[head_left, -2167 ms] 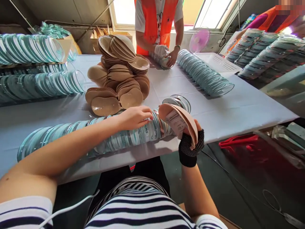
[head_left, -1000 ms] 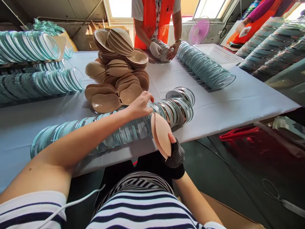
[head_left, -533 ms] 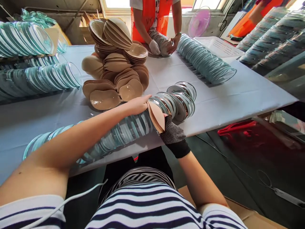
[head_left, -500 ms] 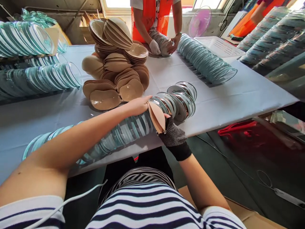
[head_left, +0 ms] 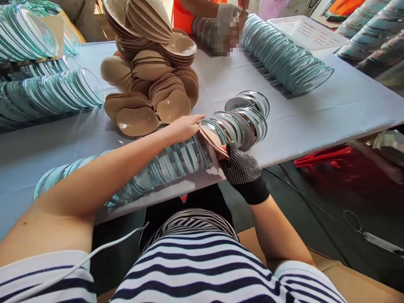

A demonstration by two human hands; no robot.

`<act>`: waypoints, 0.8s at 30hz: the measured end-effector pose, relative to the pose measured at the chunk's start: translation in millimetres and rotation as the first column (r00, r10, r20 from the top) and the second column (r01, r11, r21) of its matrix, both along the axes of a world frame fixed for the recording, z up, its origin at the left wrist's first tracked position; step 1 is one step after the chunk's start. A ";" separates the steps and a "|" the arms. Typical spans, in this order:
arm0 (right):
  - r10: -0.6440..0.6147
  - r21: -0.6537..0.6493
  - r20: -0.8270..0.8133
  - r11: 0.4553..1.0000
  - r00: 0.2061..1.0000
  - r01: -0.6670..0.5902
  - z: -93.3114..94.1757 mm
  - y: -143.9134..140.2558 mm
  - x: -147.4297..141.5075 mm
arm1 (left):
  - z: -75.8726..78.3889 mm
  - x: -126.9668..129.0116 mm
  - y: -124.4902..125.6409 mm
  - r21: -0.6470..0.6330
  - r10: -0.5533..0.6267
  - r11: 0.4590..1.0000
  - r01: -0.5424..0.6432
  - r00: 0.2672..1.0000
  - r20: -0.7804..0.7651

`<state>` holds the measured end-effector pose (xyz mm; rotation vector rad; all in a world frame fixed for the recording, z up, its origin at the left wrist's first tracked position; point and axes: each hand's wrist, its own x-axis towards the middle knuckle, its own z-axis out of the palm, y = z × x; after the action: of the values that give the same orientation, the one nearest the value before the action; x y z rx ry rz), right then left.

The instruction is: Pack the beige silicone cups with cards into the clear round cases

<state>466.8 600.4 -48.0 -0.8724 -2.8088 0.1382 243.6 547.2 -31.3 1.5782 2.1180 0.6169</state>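
Note:
A long row of clear teal-edged plastic shells [head_left: 164,164] lies along the near edge of the white table [head_left: 315,122]. My left hand [head_left: 183,127] rests on top of the row, fingers at a gap in it. My right hand [head_left: 241,170], in a black dotted glove, pinches a beige pad [head_left: 212,139] and holds it in that gap between the shells. Several shiny shells [head_left: 249,115] stand to the right of the gap.
A heap of beige pads [head_left: 151,80] is piled mid-table. More rows of shells lie at the left [head_left: 47,94] and far right [head_left: 284,59]. A white basket [head_left: 309,33] stands at the back. Another person in orange works across the table. A red object [head_left: 322,153] lies below the table edge.
My right hand brought the beige pad up from below the table edge and pushed it deeper into the gap. My left hand stayed on the row. The camera tilted down.

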 end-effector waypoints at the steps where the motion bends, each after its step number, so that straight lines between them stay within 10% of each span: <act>1: -0.023 -0.011 -0.007 1.000 1.000 0.023 0.6 0.4 0.2 | 0.1 1.9 0.7 -0.002 -0.002 1.000 0.002 1.000 -0.022; 15: 0.044 0.035 0.109 0.998 0.993 -0.048 11.4 7.2 -32.1 | 3.8 6.0 -3.3 -0.001 0.004 1.000 -0.004 1.000 -0.007; 24: 0.014 0.065 -0.144 0.998 0.990 -0.005 -8.7 8.0 -13.9 | 10.8 8.5 -5.3 -0.059 -0.031 0.998 0.027 0.997 -0.066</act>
<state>452.9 608.5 -56.7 -0.8013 -2.6681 0.1072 252.1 542.0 -20.5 1.6156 2.1373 0.4947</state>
